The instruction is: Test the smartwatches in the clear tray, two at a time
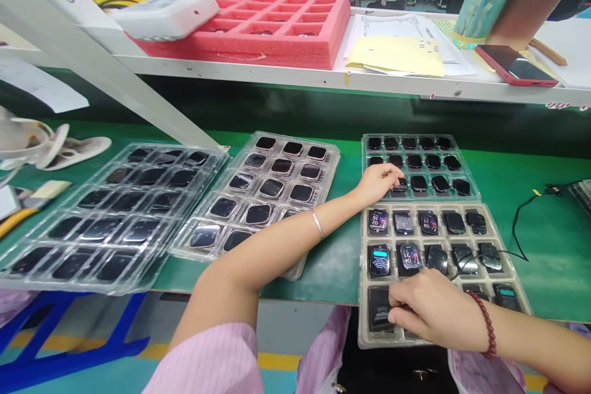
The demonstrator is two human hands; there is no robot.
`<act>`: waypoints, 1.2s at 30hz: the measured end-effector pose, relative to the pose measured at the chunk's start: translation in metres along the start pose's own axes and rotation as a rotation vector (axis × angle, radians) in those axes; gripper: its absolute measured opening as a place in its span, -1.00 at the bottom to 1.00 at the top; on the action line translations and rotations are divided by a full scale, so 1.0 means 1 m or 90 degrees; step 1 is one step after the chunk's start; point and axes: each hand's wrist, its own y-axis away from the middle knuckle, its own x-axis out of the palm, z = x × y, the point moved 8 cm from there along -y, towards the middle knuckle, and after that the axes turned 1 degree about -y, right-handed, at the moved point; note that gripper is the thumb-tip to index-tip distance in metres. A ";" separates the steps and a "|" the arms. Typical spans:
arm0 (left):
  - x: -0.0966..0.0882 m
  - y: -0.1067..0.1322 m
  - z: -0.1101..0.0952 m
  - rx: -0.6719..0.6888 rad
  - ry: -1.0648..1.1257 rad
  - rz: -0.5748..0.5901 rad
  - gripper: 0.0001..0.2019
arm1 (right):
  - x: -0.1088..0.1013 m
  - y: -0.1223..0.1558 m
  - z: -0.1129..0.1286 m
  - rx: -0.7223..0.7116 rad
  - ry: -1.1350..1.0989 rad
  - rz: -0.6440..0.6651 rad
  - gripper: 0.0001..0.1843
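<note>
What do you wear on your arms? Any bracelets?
The left hand is bare, with a thin silver bangle on its wrist and a pink striped sleeve on the arm. The right hand is bare too, with a dark red beaded bracelet.

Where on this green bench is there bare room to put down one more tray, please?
The widest free patch of green bench mat lies right of the beige tray of watches, beyond the black cable. A narrower green strip separates that tray from the clear middle tray. It is crowded under the right hand and at the far-left clear trays.
</note>
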 end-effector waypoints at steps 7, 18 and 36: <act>-0.004 -0.001 0.000 0.005 -0.004 -0.011 -0.83 | 0.001 0.013 -0.001 -0.037 0.132 -0.161 -0.90; -0.008 -0.004 0.002 -0.017 0.010 -0.027 -0.86 | 0.018 0.086 -0.057 0.201 0.126 -0.177 0.02; -0.100 -0.028 0.019 -0.076 0.120 -0.273 -0.76 | 0.004 0.076 -0.070 0.107 0.074 -0.172 -0.05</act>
